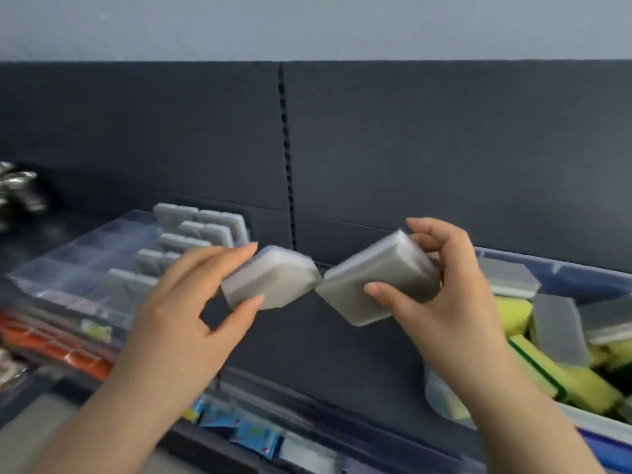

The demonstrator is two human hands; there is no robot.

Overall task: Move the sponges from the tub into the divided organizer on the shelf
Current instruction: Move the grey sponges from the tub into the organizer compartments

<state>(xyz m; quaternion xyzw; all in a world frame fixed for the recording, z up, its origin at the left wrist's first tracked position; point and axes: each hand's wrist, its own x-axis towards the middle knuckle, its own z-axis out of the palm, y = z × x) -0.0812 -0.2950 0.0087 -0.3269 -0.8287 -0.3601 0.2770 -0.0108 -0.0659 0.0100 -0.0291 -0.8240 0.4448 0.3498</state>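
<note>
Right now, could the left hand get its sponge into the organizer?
Probably yes. The left hand holds a grey sponge just right of the clear organizer, with nothing between them and front slots apparently unfilled.

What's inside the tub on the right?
The tub holds loose grey sponges lying over yellow-and-green sponges. Whatever lies deeper is covered, and its right end is out of frame.
</note>
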